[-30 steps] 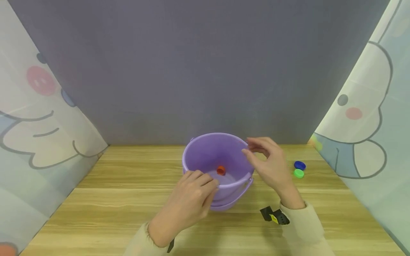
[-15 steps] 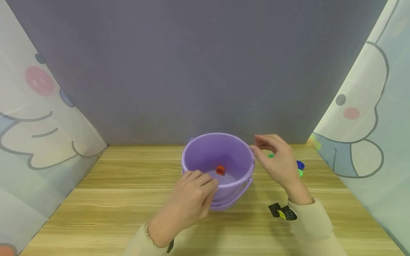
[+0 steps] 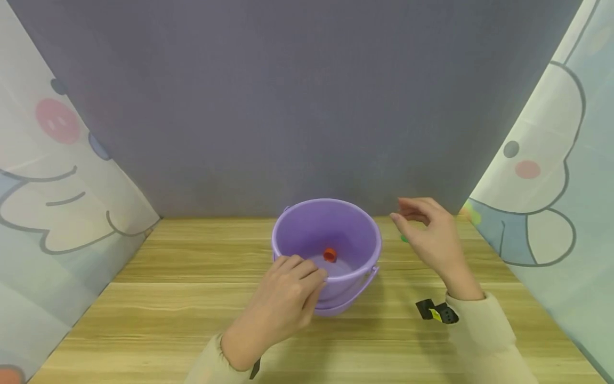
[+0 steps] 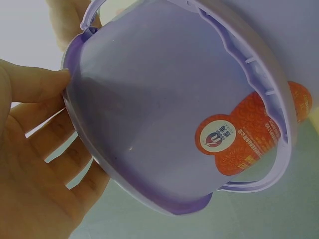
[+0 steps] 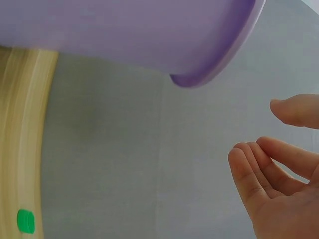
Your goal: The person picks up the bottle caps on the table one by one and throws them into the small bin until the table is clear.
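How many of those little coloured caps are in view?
2: an orange-red cap inside the purple bucket, and a green cap on the table, partly behind the right hand in the head view. That hand may hide others.

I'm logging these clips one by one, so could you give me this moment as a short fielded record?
Container: purple bucket, upright on the wood-grain table
Inside: orange-red cap
Outer wall: orange-red sticker
Left hand: grips the bucket's near rim
Right hand: empty, raised right of the bucket, apart from it
Table, right side: green bottle cap, partly hidden in the head view
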The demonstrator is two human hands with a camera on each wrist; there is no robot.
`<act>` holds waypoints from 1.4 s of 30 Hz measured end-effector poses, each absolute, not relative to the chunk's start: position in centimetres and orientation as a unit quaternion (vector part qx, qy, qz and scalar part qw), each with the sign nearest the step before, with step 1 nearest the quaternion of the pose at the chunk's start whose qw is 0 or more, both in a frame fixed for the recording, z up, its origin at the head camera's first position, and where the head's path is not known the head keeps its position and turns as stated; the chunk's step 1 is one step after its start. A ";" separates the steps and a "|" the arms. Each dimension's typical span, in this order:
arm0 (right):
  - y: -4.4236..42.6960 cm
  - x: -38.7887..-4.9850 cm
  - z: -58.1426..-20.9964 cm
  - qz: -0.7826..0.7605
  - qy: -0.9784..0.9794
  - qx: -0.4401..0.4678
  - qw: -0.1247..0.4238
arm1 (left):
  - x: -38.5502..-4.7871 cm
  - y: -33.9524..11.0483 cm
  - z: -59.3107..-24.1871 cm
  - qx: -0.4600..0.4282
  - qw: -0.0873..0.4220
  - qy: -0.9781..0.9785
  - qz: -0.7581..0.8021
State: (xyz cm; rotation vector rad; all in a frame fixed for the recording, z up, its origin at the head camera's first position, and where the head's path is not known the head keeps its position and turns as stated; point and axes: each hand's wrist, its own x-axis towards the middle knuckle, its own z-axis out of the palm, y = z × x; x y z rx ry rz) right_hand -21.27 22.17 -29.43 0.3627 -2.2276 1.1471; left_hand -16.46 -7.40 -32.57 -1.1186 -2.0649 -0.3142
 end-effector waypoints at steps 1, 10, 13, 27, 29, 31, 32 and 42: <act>22.3 -21.3 -29.5 0.431 -0.841 0.133 0.298 | -16.5 -7.4 -32.6 -0.437 0.377 -0.807 -0.123; 23.4 -21.7 -30.0 0.404 -0.860 0.114 0.290 | -16.4 -7.4 -32.5 -0.438 0.379 -0.806 -0.126; 23.8 -22.0 -30.3 0.396 -0.865 0.110 0.289 | -16.4 -7.4 -32.5 -0.438 0.379 -0.806 -0.125; 25.8 -23.4 -31.3 0.365 -0.885 0.090 0.274 | -16.4 -7.6 -32.5 -0.437 0.379 -0.806 -0.123; 26.1 -23.5 -31.3 0.365 -0.885 0.092 0.273 | -16.4 -7.6 -32.5 -0.437 0.378 -0.807 -0.122; 26.5 -23.5 -31.3 0.361 -0.886 0.093 0.274 | -16.4 -7.5 -32.5 -0.437 0.376 -0.808 -0.120; 26.6 -23.6 -31.3 0.358 -0.887 0.093 0.275 | -16.4 -7.5 -32.5 -0.437 0.376 -0.808 -0.120; 28.0 -24.3 -31.5 0.318 -0.905 0.089 0.268 | -16.5 -7.4 -32.5 -0.435 0.372 -0.811 -0.121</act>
